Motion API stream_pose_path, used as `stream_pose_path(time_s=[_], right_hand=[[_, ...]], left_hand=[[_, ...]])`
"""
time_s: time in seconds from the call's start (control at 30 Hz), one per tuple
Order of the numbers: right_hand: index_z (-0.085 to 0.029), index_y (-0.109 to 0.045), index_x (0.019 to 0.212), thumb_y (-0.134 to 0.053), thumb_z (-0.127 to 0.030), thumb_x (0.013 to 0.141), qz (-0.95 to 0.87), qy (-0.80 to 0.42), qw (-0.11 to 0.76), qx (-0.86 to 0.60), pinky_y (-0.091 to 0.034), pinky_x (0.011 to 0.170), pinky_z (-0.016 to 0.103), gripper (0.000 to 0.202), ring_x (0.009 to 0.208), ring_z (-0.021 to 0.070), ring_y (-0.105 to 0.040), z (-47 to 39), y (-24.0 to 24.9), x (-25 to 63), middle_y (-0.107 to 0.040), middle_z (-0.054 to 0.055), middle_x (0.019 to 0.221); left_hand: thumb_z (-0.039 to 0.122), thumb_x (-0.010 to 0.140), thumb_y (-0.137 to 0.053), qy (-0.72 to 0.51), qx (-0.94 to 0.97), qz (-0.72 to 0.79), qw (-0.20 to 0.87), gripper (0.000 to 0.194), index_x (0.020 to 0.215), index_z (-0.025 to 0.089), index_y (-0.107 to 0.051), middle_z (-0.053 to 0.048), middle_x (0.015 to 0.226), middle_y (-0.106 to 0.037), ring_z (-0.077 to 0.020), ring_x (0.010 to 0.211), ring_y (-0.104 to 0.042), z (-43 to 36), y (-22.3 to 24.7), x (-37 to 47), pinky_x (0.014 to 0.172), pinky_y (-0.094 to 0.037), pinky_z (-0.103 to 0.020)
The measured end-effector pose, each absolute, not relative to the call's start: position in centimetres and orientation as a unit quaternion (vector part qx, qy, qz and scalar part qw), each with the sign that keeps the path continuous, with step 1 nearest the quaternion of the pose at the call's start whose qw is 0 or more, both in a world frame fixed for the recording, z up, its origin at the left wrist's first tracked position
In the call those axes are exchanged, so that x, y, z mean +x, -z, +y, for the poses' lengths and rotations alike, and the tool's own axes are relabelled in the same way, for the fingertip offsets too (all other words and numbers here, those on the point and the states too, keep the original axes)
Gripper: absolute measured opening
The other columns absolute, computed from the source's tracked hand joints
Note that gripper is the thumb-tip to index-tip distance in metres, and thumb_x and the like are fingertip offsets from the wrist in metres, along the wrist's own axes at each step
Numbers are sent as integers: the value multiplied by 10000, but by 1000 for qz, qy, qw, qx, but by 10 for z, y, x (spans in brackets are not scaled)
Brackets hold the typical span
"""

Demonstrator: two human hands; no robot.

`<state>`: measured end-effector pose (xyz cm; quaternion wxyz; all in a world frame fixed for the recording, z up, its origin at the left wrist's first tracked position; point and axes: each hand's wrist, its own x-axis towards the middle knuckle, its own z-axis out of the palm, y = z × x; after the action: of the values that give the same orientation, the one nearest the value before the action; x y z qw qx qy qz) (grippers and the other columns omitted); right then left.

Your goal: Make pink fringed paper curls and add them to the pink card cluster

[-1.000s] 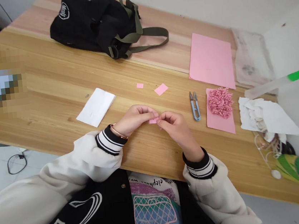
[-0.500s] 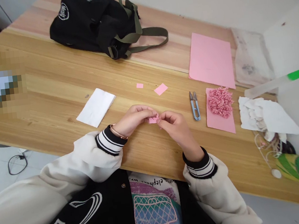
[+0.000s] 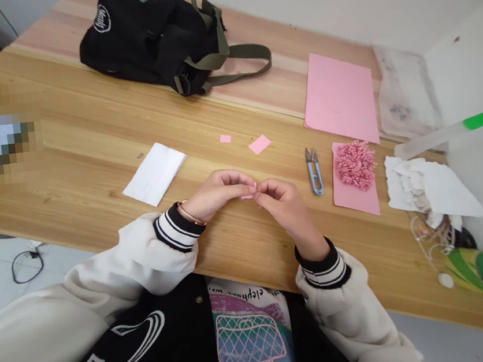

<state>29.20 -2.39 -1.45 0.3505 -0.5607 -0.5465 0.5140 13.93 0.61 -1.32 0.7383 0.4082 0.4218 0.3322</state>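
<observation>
Fingers (image 3: 238, 190) of the left hand (image 3: 215, 194) pinch a small pink card (image 3: 247, 197), mostly covered, over the table (image 3: 240, 245); fingertips (image 3: 261, 197) of the right hand (image 3: 286, 202) bunch at its right end, their grip too hidden to tell.

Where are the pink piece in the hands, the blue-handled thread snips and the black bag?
Pink piece (image 3: 247, 197): head view, exposed lower edge.
Blue-handled thread snips (image 3: 318, 172): head view, handle.
Black bag (image 3: 134, 48): head view, body.

On my wooden table (image 3: 240, 248) lie a black bag (image 3: 134, 42), far and left, a folded white piece (image 3: 155, 174) nearer me, two pink slips (image 3: 260, 144) midway, blue snips (image 3: 311, 172), and, rightward, a pink sheet (image 3: 339, 100) beyond a pink card (image 3: 349, 206).
</observation>
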Motion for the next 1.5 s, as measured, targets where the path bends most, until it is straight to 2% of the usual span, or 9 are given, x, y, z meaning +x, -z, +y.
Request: stream_pose_path(time_s=[0.1,0.3,0.43,0.8,1.13,1.5], right_hand=[[-179,-527,595,-556,-251,677,-547,-511,355,-560,-328,514,244,113,526,98,-417,-23,16,293,-483,-31,547],[-182,-510,586,-529,-231,691,-555,-498,355,-564,-341,541,251,117,537,102,-428,-22,17,294,-491,-28,550],[-180,-518,596,-536,-240,699,-551,-501,358,-563,-341,545,255,121,535,101,-426,-22,17,294,-491,-28,548],[-176,-527,598,-542,-253,698,-551,-505,355,-562,-340,535,250,128,539,100,-427,-23,15,293,-505,-24,553],[-169,-526,591,-547,-219,670,-549,-506,360,-560,-317,510,235,96,536,92,-408,-23,16,292,-496,-28,559],[-171,-535,603,-556,-224,682,-562,-510,348,-551,-343,529,238,97,541,93,-443,-24,15,292,-528,-26,574]], left_hand=[[210,610,-707,-341,411,418,735,142,708,113,-674,-5,631,-639,-88,612,-556,6,13,139,660,-441,-250],[216,581,-751,-353,442,426,706,183,719,122,-677,-26,759,-689,-121,744,-606,4,14,141,804,-469,-305],[225,592,-747,-354,446,429,701,175,718,124,-679,-29,760,-696,-123,746,-614,4,15,141,816,-478,-312],[275,636,-713,-347,466,446,681,168,668,116,-673,-15,671,-664,-101,664,-572,6,15,141,715,-455,-265],[211,579,-746,-342,435,433,712,172,701,121,-666,-14,730,-671,-104,704,-582,5,14,140,771,-458,-290],[273,678,-663,-359,423,410,724,162,637,117,-644,10,608,-607,-79,598,-515,6,17,141,631,-395,-239]])
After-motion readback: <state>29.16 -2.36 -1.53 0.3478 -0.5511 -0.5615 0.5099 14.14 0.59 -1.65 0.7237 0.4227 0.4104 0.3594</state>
